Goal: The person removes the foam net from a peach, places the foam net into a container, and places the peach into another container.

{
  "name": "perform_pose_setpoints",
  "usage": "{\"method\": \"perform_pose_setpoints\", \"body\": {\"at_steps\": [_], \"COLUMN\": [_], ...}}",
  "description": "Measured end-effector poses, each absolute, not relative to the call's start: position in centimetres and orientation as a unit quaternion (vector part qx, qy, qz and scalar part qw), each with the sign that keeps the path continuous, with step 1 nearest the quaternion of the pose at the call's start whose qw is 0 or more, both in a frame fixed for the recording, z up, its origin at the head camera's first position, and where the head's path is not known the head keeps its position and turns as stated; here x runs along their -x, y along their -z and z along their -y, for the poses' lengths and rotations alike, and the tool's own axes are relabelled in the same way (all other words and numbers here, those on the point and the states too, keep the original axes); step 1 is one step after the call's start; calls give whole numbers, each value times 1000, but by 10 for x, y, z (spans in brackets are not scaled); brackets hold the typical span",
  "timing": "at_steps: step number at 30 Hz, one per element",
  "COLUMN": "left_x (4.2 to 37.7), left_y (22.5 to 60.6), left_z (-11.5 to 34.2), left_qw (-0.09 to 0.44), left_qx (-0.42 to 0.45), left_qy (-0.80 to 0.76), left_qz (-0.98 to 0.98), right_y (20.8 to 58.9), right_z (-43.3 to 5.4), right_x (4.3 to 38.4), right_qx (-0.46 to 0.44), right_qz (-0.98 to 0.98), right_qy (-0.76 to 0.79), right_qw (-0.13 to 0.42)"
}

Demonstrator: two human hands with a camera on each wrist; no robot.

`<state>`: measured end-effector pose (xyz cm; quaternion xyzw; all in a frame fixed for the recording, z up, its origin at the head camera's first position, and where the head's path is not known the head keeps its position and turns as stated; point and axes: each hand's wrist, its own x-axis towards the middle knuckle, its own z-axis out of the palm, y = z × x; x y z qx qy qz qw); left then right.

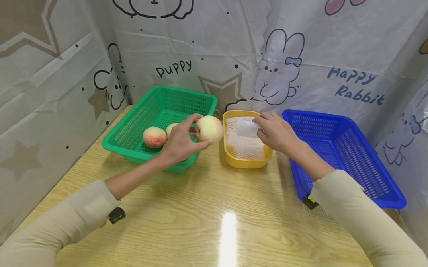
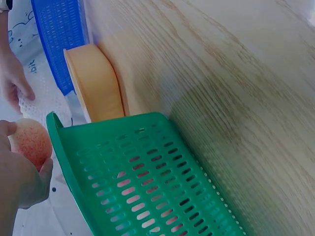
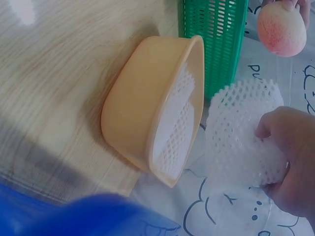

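My left hand [image 1: 183, 141] grips a pale peach with a pink blush [image 1: 209, 129], lifted beside the right edge of the green basket [image 1: 127, 151]. Over the yellow basket [image 1: 246, 163], my right hand [image 1: 275, 130] pinches a white foam net sleeve [image 3: 241, 132]. In the right wrist view that sleeve hangs above the basket's rim, apart from the peach. More white foam nets [image 3: 177, 132] lie inside the yellow basket. Another peach [image 1: 154, 137] rests in the green basket, and one beside it is partly hidden behind my left hand.
At the right stands a blue basket [image 1: 345, 155], its near left side partly behind my right forearm. A wooden table [image 1: 196, 212] carries all the baskets. Printed cloth [image 1: 218, 38] hangs behind and at both sides.
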<state>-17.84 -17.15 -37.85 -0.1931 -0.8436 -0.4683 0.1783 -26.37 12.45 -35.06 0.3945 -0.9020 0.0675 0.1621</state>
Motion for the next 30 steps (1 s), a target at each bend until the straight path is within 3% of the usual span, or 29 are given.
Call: {"method": "perform_pose_setpoints", "body": {"at_steps": [13,30], "left_x": [182,183], "left_y": [379,380], "left_z": [183,198], "left_qw": [187,178], "left_qx": [180,172], "left_qy": [449,480], "left_qz": [855,842], "right_y": [349,370], "right_z": [-110,-90], "right_x": [290,305], "right_qx": [-350,-314], "right_qz": [915,943], "right_qy": [-60,-36], "right_qw": [190,101]}}
